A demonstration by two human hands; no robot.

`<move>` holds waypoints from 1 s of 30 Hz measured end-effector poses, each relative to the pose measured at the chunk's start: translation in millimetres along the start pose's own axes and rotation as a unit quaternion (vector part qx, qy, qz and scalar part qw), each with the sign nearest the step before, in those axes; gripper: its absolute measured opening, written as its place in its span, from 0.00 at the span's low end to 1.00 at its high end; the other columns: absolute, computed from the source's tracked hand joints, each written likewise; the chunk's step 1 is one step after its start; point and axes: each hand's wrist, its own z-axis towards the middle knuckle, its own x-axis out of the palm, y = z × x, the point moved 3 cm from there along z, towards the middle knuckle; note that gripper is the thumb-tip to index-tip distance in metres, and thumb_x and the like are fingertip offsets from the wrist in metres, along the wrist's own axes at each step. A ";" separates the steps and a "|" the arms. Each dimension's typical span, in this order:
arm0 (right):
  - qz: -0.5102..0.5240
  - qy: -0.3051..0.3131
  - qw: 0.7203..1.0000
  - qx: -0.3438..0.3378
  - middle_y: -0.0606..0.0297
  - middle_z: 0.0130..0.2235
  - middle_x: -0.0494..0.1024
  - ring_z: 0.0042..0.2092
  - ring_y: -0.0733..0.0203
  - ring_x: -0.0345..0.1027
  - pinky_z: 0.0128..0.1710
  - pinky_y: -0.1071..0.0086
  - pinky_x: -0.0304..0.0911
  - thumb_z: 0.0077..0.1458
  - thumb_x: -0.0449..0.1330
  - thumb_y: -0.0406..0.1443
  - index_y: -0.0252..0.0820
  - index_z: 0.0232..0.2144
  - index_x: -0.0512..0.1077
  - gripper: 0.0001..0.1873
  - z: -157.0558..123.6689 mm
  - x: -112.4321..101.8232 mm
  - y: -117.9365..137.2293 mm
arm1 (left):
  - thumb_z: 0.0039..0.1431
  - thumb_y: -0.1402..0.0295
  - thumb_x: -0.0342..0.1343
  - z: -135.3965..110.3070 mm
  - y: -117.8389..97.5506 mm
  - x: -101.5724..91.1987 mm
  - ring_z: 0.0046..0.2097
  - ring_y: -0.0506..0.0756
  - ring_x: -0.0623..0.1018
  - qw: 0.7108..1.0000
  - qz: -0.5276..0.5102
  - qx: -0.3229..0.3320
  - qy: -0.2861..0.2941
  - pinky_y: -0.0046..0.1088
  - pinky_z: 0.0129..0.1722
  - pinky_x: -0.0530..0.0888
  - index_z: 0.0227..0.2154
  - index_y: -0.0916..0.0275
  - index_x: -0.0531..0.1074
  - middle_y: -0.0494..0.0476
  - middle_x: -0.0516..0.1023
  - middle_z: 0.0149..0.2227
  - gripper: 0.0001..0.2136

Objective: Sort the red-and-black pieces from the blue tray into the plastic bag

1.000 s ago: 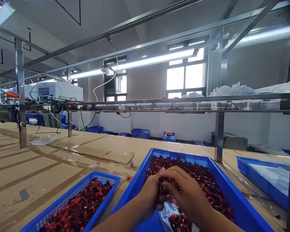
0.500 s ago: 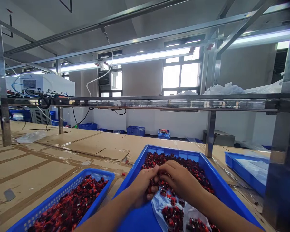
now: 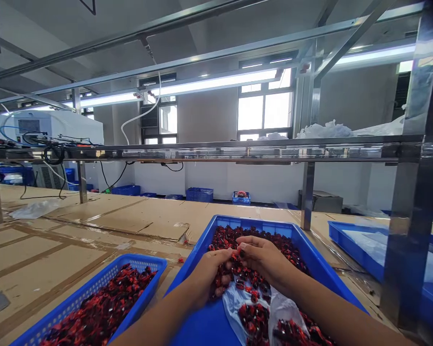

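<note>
My left hand point(image 3: 212, 275) is curled, palm inward, around a few small red-and-black parts, its thumb pointing to the right hand. My right hand point(image 3: 267, 263) faces it, thumb and fingers closed on a small dark red part point(image 3: 241, 252) at the left thumb's tip; the fingers partly hide it. Both hands are over a large blue tray point(image 3: 332, 283) filled with glossy red-and-black parts point(image 3: 285, 245). Below the hands, a crumpled white plastic bag point(image 3: 231, 307) lies in the tray with more of these parts on it.
A perforated blue basket point(image 3: 147, 262) full of similar red parts stands on the left. Cardboard point(image 3: 122, 221) covers the table. Another blue tray point(image 3: 346, 240) with white plastic sits behind a metal post point(image 3: 400, 230) on the right. A metal shelf point(image 3: 209, 153) spans the table.
My right hand's fingers have lifted and spread slightly around the small part. The left hand stays close to it, still curled. The view has turned slightly right.
</note>
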 end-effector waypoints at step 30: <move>0.007 0.033 0.989 0.144 0.70 0.26 0.65 0.19 0.71 0.53 0.13 0.78 0.39 0.53 0.50 0.43 0.41 0.29 0.67 0.12 -7.5 8.4 -15.7 | 0.57 0.47 0.52 -1.8 -3.7 -1.1 0.16 0.46 0.60 0.997 0.029 0.042 -0.057 0.20 0.10 0.55 0.55 0.59 0.64 0.47 0.67 0.26 0.27</move>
